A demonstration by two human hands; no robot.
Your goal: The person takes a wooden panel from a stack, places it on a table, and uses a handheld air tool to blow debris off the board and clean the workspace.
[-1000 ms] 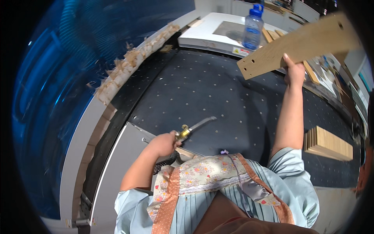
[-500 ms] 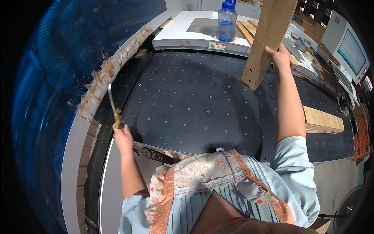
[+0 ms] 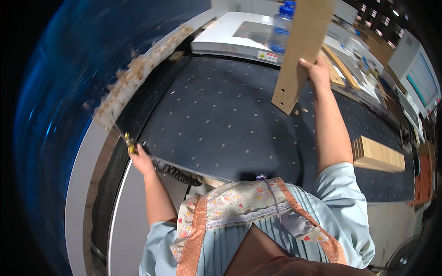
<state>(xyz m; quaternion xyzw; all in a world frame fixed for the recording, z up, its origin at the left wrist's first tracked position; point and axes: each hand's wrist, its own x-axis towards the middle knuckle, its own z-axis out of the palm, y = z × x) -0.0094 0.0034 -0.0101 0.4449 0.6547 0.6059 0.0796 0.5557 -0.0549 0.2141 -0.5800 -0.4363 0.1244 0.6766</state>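
My right hand point(image 3: 317, 73) grips a long wooden board point(image 3: 301, 50) by its right edge. The board stands steeply tilted, its lower end with several drilled holes close over the dark table; I cannot tell whether it touches. At the left, my left hand point(image 3: 142, 159) is closed round an air blow gun point(image 3: 130, 140) with a brass-coloured body and a thin metal nozzle. The nozzle points away from me, toward the ragged strip at the table's left side. A black coiled hose point(image 3: 177, 174) hangs close to my left wrist.
The black table point(image 3: 207, 110) is dotted with small studs. A stack of boards point(image 3: 378, 154) lies at its right. Behind stand a white machine bed point(image 3: 221, 34), a blue-capped water bottle point(image 3: 280, 32) and a monitor point(image 3: 416, 76). A ragged wrapped strip point(image 3: 138, 69) borders blue sheeting point(image 3: 60, 115).
The view has turned a little. The board in my right hand has shifted left, and small chips now show beside its lower end. The blow gun's nozzle has tipped farther left.
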